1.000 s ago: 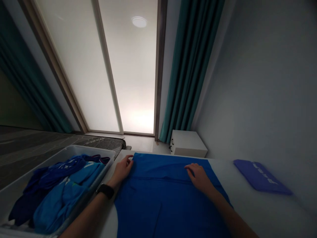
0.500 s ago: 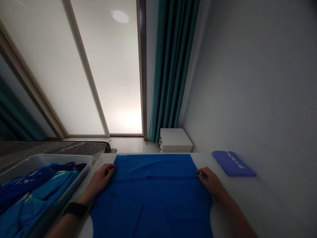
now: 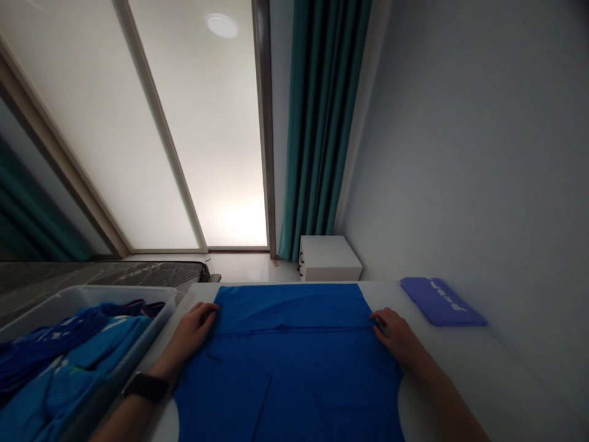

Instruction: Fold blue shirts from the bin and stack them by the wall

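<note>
Compared with a second ago, the right hand (image 3: 398,334) is out at the right edge of the blue garment (image 3: 289,368) instead of over its upper part, while the left hand (image 3: 196,322) remains at the left edge. The hands are well apart, fingers bent against opposite sides of the cloth; whether either pinches it, I cannot tell. The garment lies spread on the white table (image 3: 381,296), its near end running out of view.

An uneven pull from the two sides could skew the cloth, and the crosswise ridge in its upper part could set into a crease if pressed as it is. The left forearm, with its dark watch (image 3: 146,387), lies between the garment and the plastic bin (image 3: 170,296), so a wide sweep that way could knock the bin's wall.

Left of the garment, that bin holds crumpled blue clothes (image 3: 105,344). Right of it, a purple packet (image 3: 442,302) lies near the wall (image 3: 483,153). Beyond its far edge stand a white cabinet (image 3: 329,255), a teal curtain (image 3: 317,135) and bright frosted door panels (image 3: 202,123).
</note>
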Demonstrator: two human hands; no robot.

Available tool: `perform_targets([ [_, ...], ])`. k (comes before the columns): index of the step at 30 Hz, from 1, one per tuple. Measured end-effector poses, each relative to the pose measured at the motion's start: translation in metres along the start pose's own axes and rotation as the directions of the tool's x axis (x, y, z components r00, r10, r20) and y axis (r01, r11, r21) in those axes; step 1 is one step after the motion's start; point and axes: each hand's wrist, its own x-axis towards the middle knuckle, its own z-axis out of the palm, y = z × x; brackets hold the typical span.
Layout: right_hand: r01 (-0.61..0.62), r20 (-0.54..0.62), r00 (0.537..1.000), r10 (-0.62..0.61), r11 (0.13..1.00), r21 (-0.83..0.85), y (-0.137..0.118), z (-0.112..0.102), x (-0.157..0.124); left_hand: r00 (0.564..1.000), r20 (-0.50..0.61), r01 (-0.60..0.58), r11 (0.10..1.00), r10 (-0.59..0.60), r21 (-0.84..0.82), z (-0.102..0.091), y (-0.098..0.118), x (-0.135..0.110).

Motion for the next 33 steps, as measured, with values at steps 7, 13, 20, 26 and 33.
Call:
perform_targets([
  [7, -0.015, -0.026, 1.0, 0.013, 0.996, -0.084, -0.002, 0.004, 0.001, 1.0, 0.025, 0.001, 1.0, -0.001, -0.01, -0.001, 0.0, -0.001],
  [13, -0.028, -0.087, 0.996, 0.02, 0.996, -0.083, -0.003, 0.005, 0.001, 1.0, 0.022, 0.003, 1.0, -0.002, -0.03, 0.001, -0.005, 0.0],
  [20, -0.048, -0.117, 0.992, 0.039, 0.996, -0.076, 0.004, 0.005, -0.001, 0.999, -0.034, 0.008, 1.0, -0.007, 0.026, 0.003, -0.009, 0.0],
  [26, -0.011, -0.064, 0.998, 0.008, 0.999, -0.049, 0.009, 0.002, -0.001, 0.999, -0.047, 0.024, 0.997, -0.021, 0.069, 0.004, -0.011, -0.002],
  [33, -0.021, -0.059, 0.998, 0.018, 0.998, -0.055, 0.008, 0.001, -0.001, 0.995, -0.044, 0.092, 0.989, -0.088, 0.115, 0.003, -0.013, -0.006],
])
